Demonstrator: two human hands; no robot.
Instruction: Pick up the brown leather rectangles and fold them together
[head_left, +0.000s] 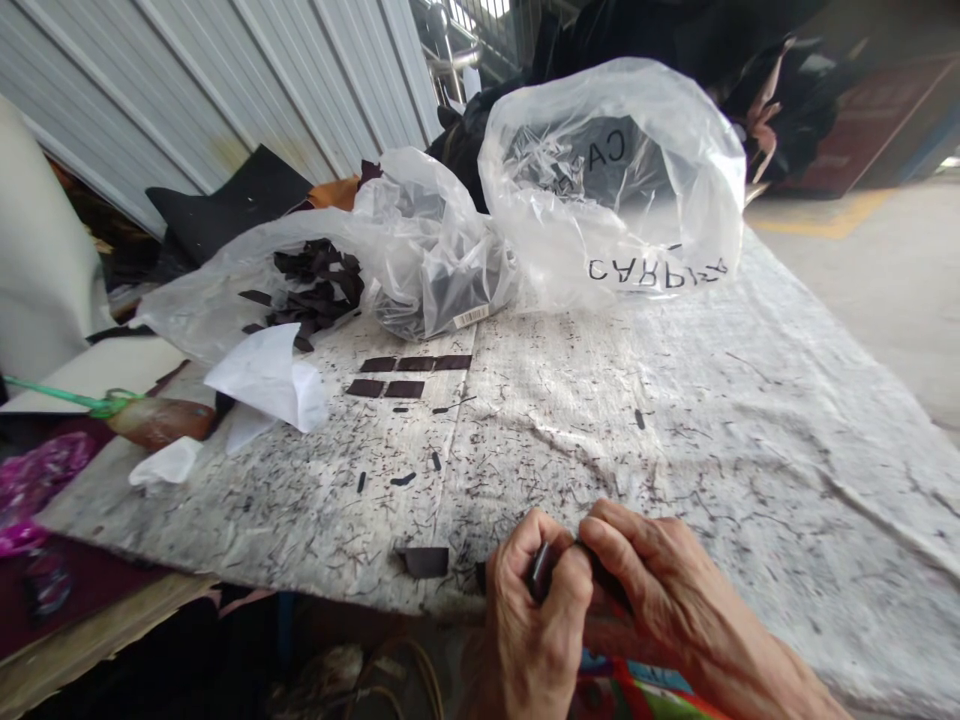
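Close to the cloth's front edge, my left hand (pixel 536 620) is closed around a small dark piece (pixel 541 572), whose folded end shows between thumb and forefinger. My right hand (pixel 667 580) presses against it from the right, fingers bent. Something dark shows under its fingers, but I cannot tell whether it is the same piece or a tool. To the left of my hands lies a single dark strip (pixel 427 563). Farther back, several flat dark brown rectangles (pixel 415 364) lie in two short rows.
Dark thread bits and scraps litter the pale cloth (pixel 750 400). Behind stand a large clear plastic bag (pixel 675 200) with lettering and a smaller one (pixel 442 270). Dark pieces (pixel 322 285) are heaped at the back left, near white paper (pixel 262 375) and a brown bottle-like object (pixel 161 422).
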